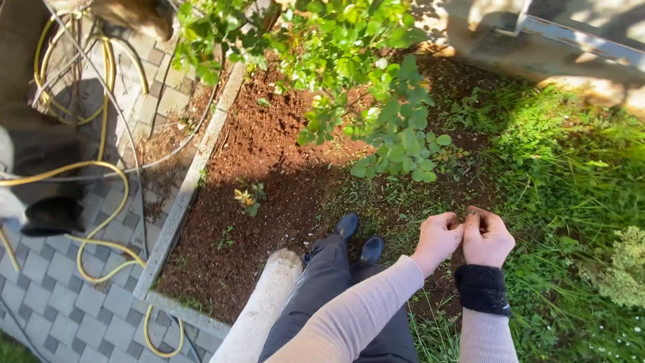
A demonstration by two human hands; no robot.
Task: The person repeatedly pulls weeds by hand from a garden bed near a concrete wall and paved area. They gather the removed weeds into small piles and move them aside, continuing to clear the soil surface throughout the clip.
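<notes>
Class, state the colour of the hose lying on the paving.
Yellow: the hose loops across the grey paving, seen in the head view.

We have one view only, from the camera on the head, looking steeply down past our own legs and shoes to the ground. It sits close above the left hand (pixel 438 238) and right hand (pixel 486 236), at about 4 o'clock. Soil bed (pixel 262 154) fills the centre; paving (pixel 54 296) lies toward 8 o'clock.

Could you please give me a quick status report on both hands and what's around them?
Left hand and right hand fisted, knuckles touching, over the grass. Contents, if any, hidden. Green shrub just ahead; yellow hose far left on paving.
</notes>
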